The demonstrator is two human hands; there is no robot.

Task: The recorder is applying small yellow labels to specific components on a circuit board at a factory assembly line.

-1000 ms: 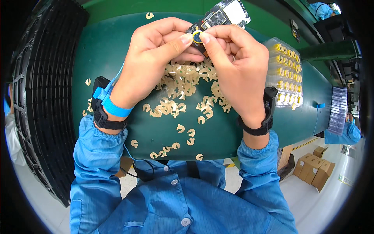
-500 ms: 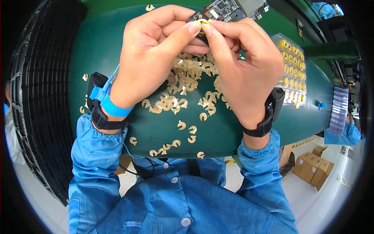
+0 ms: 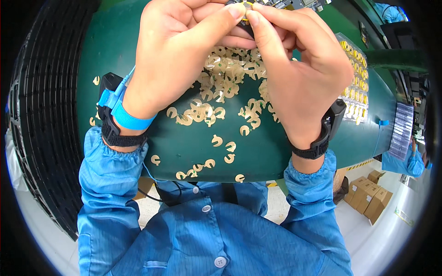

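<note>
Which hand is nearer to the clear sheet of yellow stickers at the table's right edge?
Right. The right hand is just left of the sheet of yellow stickers, nearly beside it; the left hand is farther left, beyond the right.

Bright, even overhead light; my view is sharp centrally, fisheye-bent and black-vignetted at edges, floor glaring lower right.
</note>
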